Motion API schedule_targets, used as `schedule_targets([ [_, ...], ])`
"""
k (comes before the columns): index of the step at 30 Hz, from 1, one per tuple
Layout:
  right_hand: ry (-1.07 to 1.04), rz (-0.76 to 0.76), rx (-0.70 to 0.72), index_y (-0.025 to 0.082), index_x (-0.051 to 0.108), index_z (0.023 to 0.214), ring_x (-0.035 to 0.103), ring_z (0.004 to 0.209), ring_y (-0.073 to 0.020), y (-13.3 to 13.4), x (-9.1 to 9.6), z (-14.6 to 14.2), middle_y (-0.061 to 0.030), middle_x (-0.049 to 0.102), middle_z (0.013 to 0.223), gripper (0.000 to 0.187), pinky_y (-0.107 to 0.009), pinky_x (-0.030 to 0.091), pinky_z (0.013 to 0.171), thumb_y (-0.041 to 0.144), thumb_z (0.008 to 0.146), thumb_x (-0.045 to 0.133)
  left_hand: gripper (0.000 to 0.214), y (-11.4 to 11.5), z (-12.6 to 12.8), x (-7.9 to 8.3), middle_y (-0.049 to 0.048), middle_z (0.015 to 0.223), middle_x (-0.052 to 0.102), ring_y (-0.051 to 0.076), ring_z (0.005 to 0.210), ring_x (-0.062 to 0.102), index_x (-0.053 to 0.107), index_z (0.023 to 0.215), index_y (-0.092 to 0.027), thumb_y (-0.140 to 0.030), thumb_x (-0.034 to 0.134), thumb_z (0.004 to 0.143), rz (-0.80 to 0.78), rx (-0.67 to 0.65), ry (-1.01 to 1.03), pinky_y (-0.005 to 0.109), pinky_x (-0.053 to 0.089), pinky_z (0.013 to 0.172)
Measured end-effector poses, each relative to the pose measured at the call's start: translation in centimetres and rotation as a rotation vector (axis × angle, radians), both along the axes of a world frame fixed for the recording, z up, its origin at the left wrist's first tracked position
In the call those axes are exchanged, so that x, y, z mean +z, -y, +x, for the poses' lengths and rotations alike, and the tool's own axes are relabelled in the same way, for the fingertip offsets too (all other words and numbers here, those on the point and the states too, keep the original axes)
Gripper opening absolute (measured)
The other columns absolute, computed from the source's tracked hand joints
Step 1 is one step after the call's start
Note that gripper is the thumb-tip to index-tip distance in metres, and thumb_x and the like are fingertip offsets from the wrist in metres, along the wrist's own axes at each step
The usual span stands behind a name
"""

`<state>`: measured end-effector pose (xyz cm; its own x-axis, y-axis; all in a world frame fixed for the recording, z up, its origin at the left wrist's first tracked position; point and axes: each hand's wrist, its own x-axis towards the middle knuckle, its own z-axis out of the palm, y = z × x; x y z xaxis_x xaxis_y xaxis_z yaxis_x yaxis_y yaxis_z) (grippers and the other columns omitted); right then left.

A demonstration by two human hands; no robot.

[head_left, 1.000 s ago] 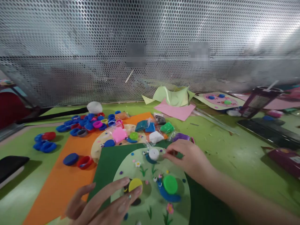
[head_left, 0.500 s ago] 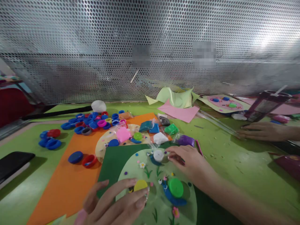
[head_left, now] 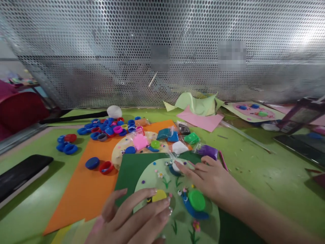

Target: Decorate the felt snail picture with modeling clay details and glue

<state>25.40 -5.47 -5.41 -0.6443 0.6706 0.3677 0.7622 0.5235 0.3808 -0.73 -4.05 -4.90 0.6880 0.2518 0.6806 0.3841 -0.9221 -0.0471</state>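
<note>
Here, the white cap (head_left: 175, 167) lies beneath the right fingers' (head_left: 188, 174) outstretched index; left fingers (head_left: 138, 197) spread wide.

The light-green table (head_left: 243, 162) carries a dark green sheet (head_left: 129, 169); left of that sheet lie an orange sheet (head_left: 73, 200) and, farther out, a black-topped case (head_left: 24, 174); beyond the dark green sheet, pink paper (head_left: 200, 120); well to its right, a flat black object (head_left: 298, 148).

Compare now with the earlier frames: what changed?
The right hand moved left, its index finger now over the white cap it was beside. Another person's hand, briefly at the right, is gone. The left hand stays at the yellow cap; the green cap stayed put.
</note>
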Motion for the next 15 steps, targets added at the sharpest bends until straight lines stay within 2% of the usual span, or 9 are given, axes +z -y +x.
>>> schedule_targets([
  [3,-0.025,0.036,-0.047,0.002,0.049,0.125,0.053,0.066,-0.0193,-0.07,-0.22,-0.03,-0.0016,0.061,0.058,0.045,-0.038,0.032,0.068,0.004,0.080,0.047,0.010,0.11,0.36,0.49,-0.0064,0.096,0.074,0.015,0.101,0.062,0.062,0.096,-0.020,-0.020,0.059,0.087,0.001,0.000,0.030,0.029,0.035,0.100],
  [6,-0.094,0.002,-0.107,0.006,0.049,0.126,0.054,0.074,-0.0210,-0.19,-0.73,0.14,-0.0037,0.064,0.067,0.046,-0.039,0.032,0.072,0.010,0.080,0.053,0.012,0.26,0.55,0.71,-0.0060,0.097,0.074,0.015,0.099,0.063,0.062,0.097,-0.020,-0.018,0.060,0.085,0.001,0.000,0.023,0.030,0.034,0.101],
  [9,-0.147,-0.052,-0.106,0.010,0.049,0.126,0.053,0.076,-0.0197,-0.25,-1.01,0.25,-0.0043,0.066,0.075,0.045,-0.038,0.032,0.074,0.009,0.081,0.053,0.012,0.34,0.46,0.76,-0.0060,0.094,0.074,0.016,0.097,0.064,0.062,0.096,-0.021,-0.018,0.060,0.085,-0.003,0.019,0.016,0.031,0.034,0.101],
  [15,-0.185,-0.034,-0.099,0.011,0.053,0.122,0.054,0.072,-0.0184,-0.05,-0.88,0.09,-0.0034,0.066,0.071,0.040,-0.037,0.034,0.073,0.005,0.082,0.049,0.009,0.40,0.24,0.66,-0.0056,0.094,0.074,0.016,0.098,0.064,0.062,0.095,-0.021,-0.022,0.059,0.087,-0.004,0.013,0.035,0.032,0.037,0.098],
])
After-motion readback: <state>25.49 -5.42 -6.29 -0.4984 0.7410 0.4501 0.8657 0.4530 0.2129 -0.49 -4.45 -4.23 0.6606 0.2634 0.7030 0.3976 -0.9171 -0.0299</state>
